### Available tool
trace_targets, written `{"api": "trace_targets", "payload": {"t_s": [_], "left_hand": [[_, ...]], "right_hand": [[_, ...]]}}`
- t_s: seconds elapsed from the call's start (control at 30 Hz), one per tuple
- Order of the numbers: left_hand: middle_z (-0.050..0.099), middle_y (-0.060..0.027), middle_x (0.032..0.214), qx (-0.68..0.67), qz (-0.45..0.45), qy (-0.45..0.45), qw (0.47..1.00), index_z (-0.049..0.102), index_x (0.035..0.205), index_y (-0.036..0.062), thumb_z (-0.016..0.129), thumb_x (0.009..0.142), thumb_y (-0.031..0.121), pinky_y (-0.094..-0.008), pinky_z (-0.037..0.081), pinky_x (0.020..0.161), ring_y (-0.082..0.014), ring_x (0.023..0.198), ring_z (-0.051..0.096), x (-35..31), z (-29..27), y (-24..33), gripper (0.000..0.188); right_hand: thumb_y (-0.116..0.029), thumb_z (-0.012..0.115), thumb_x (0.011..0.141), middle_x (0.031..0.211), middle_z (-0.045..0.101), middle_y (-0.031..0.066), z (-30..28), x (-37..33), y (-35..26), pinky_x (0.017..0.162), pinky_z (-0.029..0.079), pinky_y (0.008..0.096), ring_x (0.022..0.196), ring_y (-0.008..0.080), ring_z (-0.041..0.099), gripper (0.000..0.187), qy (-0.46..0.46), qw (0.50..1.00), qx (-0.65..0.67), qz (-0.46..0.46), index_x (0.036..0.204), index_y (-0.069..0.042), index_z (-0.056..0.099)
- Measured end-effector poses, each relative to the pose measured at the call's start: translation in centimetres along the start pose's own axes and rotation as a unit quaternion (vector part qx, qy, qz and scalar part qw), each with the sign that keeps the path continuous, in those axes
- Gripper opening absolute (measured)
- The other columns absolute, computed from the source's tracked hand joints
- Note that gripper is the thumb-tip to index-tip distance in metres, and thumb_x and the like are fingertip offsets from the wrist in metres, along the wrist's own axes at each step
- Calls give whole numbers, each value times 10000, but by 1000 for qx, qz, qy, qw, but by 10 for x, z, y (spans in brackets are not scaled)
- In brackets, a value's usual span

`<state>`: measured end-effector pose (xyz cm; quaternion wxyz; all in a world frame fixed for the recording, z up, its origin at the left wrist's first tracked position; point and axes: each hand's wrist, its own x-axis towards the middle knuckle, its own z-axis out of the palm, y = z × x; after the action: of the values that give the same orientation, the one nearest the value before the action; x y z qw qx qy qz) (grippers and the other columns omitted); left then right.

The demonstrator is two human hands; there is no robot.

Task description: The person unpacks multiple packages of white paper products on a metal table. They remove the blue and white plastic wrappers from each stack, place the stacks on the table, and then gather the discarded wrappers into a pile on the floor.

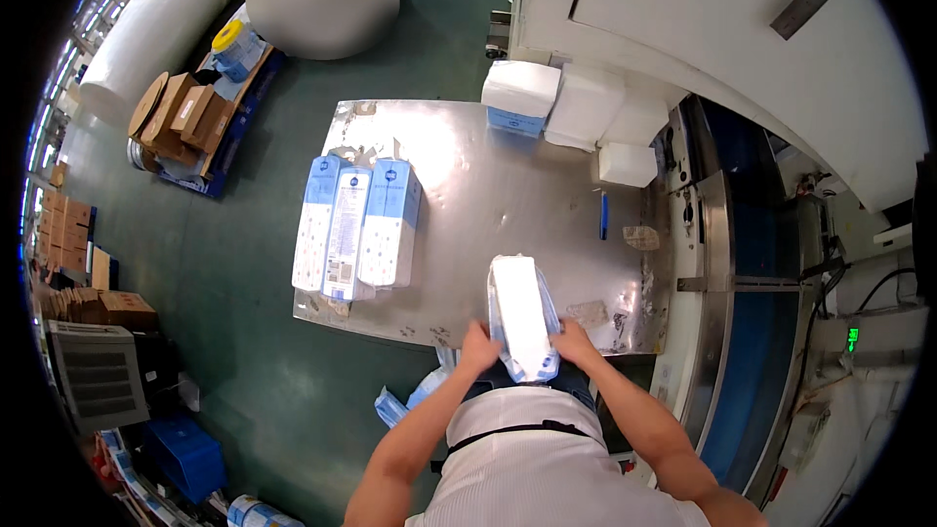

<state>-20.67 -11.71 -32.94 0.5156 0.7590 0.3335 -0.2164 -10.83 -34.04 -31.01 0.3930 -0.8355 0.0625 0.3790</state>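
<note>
Close to my body, a long white block (520, 304) lies in a thin blue-and-white plastic bag (549, 317) at the near edge of the metal table (468, 205). My left hand (479, 345) grips the bag's left side near its lower end. On the opposite side my right hand (576, 342) is closed on the bag too. Most of my fingertips are hidden by the plastic. Three filled blue-and-white packs (388, 224) lie side by side on the table's left part.
White blocks (586, 102) stand at the table's far right, with a smaller white block (627, 165) nearby. A blue pen-like tool (603, 216) lies below them. White machinery with a blue belt (747, 371) borders the right. Cartons on a pallet (190, 122) stand far left.
</note>
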Motion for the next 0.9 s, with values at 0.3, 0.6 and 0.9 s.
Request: {"api": "trace_targets", "payload": {"t_s": [0.3,0.6,0.9], "left_hand": [[708,-184,941,-329,-144,-46,932,642,1067,-7,530,1026,204,-432,624,629,-265,861,746,-27,19,33,242],[693,-157,1140,-669,-134,-72,728,545,1245,16,488,1108,277,-519,612,860,-342,1021,705,-5,65,-1,301],[708,-198,931,-197,-166,-30,966,674,999,-73,621,1015,226,-443,644,563,-312,636,728,36,75,7,304]], "right_hand": [[-119,614,946,1077,682,235,3,-10,-10,621,653,504,858,363,727,358,-24,928,344,142,1212,121,602],[-283,638,1039,1002,699,105,18,18,24,648,606,436,849,268,701,300,20,776,603,183,1181,-19,631],[-508,664,930,820,704,271,-12,71,56,731,553,502,790,438,701,545,175,969,-153,-82,874,30,735]]}}
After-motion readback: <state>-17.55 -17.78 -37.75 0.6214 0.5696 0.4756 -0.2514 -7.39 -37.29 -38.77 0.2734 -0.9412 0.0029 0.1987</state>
